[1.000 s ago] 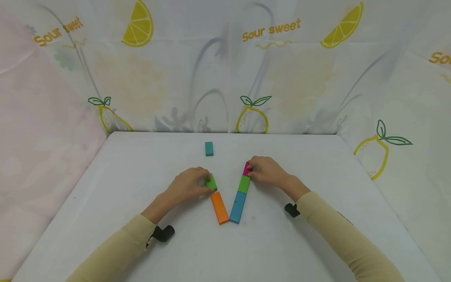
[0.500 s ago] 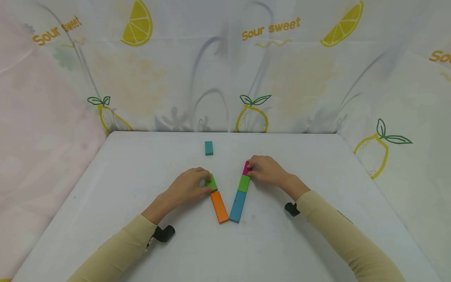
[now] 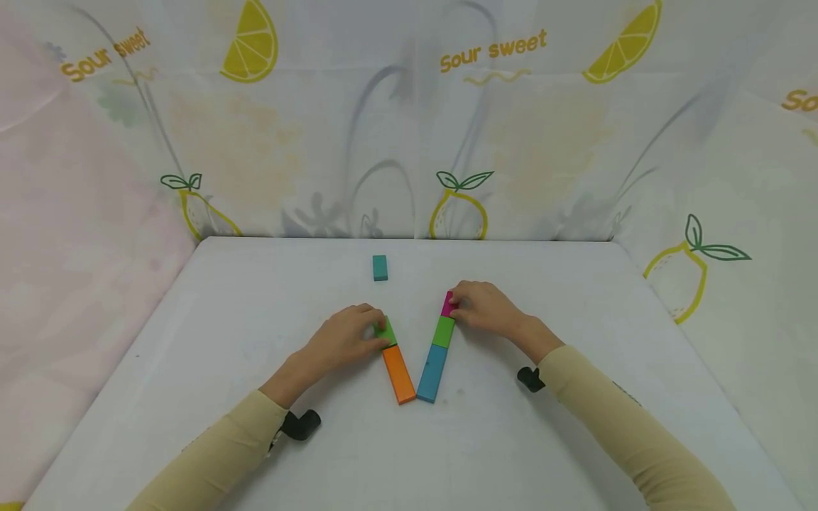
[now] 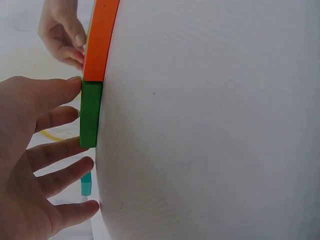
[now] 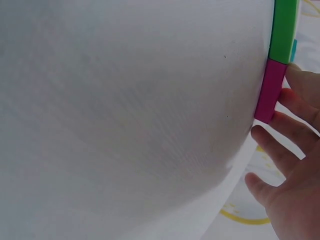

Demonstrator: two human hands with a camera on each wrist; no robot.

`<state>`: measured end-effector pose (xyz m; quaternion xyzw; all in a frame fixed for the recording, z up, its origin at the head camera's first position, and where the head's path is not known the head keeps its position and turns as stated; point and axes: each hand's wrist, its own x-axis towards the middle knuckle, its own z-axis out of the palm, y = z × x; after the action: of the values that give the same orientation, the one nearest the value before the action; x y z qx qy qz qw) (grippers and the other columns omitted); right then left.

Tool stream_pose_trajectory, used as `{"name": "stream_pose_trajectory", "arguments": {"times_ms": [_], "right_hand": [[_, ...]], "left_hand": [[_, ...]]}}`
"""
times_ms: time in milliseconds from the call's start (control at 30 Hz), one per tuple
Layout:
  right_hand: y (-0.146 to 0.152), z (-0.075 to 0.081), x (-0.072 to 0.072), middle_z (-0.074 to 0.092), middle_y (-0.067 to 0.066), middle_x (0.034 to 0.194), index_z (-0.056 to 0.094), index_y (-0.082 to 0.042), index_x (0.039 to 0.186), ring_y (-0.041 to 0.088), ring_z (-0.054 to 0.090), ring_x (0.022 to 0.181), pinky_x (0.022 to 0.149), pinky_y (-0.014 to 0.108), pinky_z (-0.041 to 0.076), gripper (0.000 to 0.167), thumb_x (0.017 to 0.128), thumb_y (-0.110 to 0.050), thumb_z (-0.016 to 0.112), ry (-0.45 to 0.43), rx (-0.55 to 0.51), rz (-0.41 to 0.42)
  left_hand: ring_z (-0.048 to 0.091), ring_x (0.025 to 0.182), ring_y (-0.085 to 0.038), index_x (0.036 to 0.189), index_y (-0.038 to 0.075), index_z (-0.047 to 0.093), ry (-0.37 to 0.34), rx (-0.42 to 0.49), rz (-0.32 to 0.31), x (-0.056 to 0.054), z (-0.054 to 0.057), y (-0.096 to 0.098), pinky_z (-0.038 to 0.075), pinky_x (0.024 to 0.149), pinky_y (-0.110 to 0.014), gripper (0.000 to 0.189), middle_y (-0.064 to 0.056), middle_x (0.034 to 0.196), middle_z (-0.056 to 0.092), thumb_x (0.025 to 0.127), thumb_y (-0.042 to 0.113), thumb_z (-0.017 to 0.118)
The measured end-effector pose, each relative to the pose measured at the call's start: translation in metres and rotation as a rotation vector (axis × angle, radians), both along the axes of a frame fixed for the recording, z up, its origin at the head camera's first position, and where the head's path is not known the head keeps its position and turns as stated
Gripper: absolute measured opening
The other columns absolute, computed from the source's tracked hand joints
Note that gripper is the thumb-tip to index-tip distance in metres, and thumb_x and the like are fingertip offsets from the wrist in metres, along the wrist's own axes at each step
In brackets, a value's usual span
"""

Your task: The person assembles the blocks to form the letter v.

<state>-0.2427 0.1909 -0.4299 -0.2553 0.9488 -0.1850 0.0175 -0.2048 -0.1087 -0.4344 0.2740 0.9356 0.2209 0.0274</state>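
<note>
A: Start at the left hand. What is it doing?

B: Its fingertips are curled onto the small dark green block, thumb on one side and fingers on the other, pinching it flat on the white desk. That block touches the far end of the orange block, end to end, as the left wrist view shows plainly.

A: And the right hand?

B: It has fingers bent round the magenta block, which butts against the light green block; below that lies the blue block. Those three make one slanted line.

A: So how far along does the building look?

B: I judge it well advanced. Two slanted rows meet at their near ends, orange touching blue, forming a V. The right row has three pieces, the left row two. Both top pieces are down and seem aligned, though the hands have not let go.

A: What is left?

B: One teal block lies by itself farther back on the desk, well apart from the V and between its two open ends. It may belong on the shorter left row, but that is a guess.

A: Anything in the way?

B: Nothing lies between the hands and the teal block. Around the desk hangs a lemon-print cloth, with a pink cloth on the left.
</note>
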Motion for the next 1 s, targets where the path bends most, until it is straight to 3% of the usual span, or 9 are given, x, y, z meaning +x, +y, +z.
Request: {"name": "stream_pose_trajectory", "arguments": {"times_ms": [700, 1000], "right_hand": [[-0.0006, 0.0021, 0.0021, 0.071, 0.009, 0.107, 0.072, -0.003, 0.108, 0.022, 0.064, 0.097, 0.094, 0.042, 0.053, 0.023, 0.090, -0.018, 0.072, -0.010, -0.009, -0.008], [0.0011, 0.0000, 0.0013, 0.071, 0.009, 0.108, 0.072, -0.003, 0.107, 0.023, 0.065, 0.099, 0.094, 0.043, 0.053, 0.022, 0.090, -0.018, 0.072, -0.002, -0.021, -0.003]], "left_hand": [[0.060, 0.099, -0.017, 0.102, 0.019, 0.066, -0.002, -0.001, -0.004, 0.0016, -0.0024, 0.0003, 0.054, 0.089, -0.036, 0.023, 0.001, 0.114, 0.067, 0.088, 0.034, 0.075], [0.059, 0.095, -0.014, 0.100, 0.023, 0.065, -0.006, -0.010, 0.003, 0.0021, -0.0035, 0.0004, 0.053, 0.084, -0.033, 0.029, 0.004, 0.112, 0.066, 0.084, 0.045, 0.077]]}}
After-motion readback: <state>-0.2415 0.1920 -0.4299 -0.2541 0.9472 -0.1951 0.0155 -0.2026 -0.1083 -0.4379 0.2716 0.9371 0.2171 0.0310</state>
